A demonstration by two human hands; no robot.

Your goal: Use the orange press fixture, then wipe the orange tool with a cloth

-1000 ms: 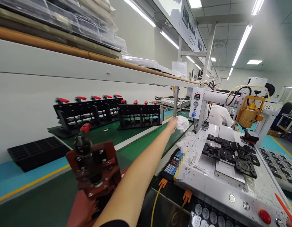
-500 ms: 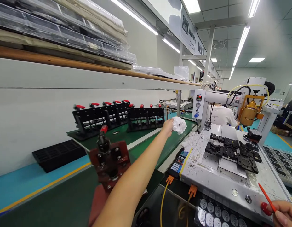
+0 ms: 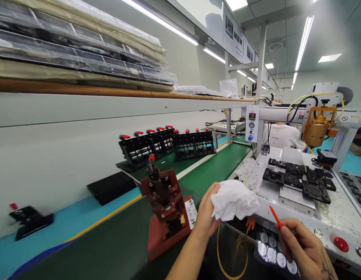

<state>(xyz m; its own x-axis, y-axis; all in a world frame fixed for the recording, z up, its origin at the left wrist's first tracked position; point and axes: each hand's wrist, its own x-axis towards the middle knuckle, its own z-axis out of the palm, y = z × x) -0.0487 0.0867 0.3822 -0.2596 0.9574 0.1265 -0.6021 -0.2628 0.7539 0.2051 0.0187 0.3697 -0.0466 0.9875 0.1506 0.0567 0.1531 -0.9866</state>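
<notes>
My left hand [image 3: 208,212] is closed on a crumpled white wiping cloth [image 3: 235,200], which hangs loosely to the right of the fingers. To the right, my right hand [image 3: 303,249] pinches a thin red pointed stick [image 3: 275,217], its tip aimed up and left toward the cloth. Cloth and stick are apart. Below the right hand lies a dark sheet with round white stickers [image 3: 272,254], partly covered by the fingers. Left of my left hand stands a dark red toggle-clamp press [image 3: 165,202] on the green surface.
A white benchtop machine [image 3: 300,198] with black fixture parts [image 3: 298,179] on its bed stands at right; a red button [image 3: 340,244] is on its front. Black clamp racks [image 3: 193,144] stand on the green bench behind. A shelf [image 3: 124,105] with stacked trays runs overhead. A co-worker's white shirt [image 3: 285,136] shows beyond.
My left hand has drawn back toward me with the cloth, which now hangs more spread out. My right hand has moved left with the red stick, nearer the cloth. The view has shifted.
</notes>
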